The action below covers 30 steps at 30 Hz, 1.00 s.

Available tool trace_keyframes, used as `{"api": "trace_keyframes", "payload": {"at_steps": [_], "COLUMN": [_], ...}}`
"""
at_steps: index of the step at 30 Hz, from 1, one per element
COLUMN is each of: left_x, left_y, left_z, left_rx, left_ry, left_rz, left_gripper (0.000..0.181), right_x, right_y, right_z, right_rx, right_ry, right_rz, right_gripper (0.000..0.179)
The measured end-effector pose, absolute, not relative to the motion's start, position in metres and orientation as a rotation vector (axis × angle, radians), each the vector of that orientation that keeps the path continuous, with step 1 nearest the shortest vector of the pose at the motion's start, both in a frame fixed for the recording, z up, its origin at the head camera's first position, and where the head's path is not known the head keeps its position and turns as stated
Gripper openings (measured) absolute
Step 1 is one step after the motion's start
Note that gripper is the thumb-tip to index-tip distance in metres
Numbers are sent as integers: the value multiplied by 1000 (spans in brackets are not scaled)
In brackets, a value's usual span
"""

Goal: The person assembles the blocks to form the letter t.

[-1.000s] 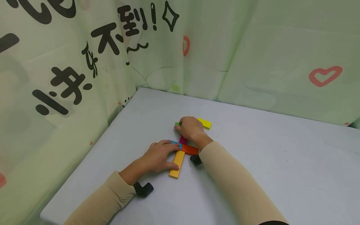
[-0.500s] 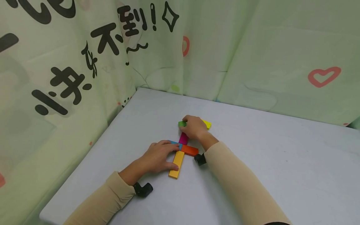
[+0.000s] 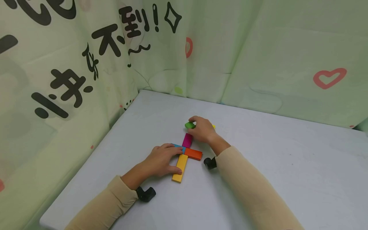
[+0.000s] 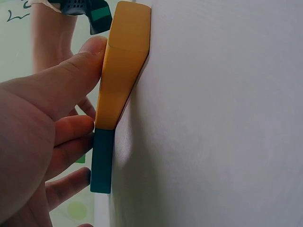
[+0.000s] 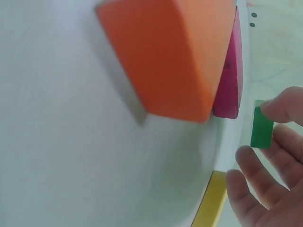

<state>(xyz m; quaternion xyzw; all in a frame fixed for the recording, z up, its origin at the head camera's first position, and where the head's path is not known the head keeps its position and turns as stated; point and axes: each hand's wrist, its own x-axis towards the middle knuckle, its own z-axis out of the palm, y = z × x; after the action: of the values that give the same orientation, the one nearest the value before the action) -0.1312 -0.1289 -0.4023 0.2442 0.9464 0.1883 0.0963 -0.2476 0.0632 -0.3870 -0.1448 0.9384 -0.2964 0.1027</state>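
Observation:
In the head view, my right hand [image 3: 203, 130] pinches a green wooden block [image 3: 189, 125] between thumb and fingers, beyond the far end of a magenta block [image 3: 187, 140]. My left hand [image 3: 161, 161] lies across the near blocks. Its thumb touches the amber block [image 3: 180, 167] and its extended fingers rest at the blue block [image 4: 102, 161]. Blue and orange blocks [image 3: 194, 154] form a crosswise row, with the amber one pointing toward me and the magenta one pointing away. Part of the blue block is hidden under my fingers.
A yellow block [image 5: 211, 198] lies beyond my right hand, mostly covered by it in the head view. Everything sits on a white table [image 3: 273, 166]. A pale green printed curtain [image 3: 273, 64] hangs along its back and left sides.
My right hand has moved to the right with the green block, uncovering the magenta block and covering most of the yellow one. The left hand has stayed in place.

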Motion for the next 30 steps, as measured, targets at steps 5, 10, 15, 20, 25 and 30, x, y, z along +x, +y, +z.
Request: {"api": "trace_keyframes", "payload": {"at_steps": [5, 10, 15, 20, 25, 30], "left_x": [-131, -132, -132, -132, -133, -133], "left_y": [-129, -129, -129, -129, -130, -130], "left_z": [-403, -404, -404, -405, -406, -407], "left_rx": [721, 724, 724, 723, 733, 736], "left_ry": [2805, 2805, 2800, 2799, 2807, 2812], "left_rz": [552, 548, 556, 550, 551, 551], "left_gripper": [68, 69, 69, 69, 69, 69], "right_x": [-247, -245, -243, -241, -238, -231], "right_y": [67, 70, 75, 80, 85, 89], "right_z": [-388, -387, -386, -387, -386, -383], "right_rx": [-434, -448, -463, -484, -511, -555], "right_ry": [2741, 2722, 2716, 2722, 2722, 2717], "right_rz": [-951, -999, -1018, -1006, -1008, -999], "right_gripper": [47, 46, 44, 43, 44, 43]}}
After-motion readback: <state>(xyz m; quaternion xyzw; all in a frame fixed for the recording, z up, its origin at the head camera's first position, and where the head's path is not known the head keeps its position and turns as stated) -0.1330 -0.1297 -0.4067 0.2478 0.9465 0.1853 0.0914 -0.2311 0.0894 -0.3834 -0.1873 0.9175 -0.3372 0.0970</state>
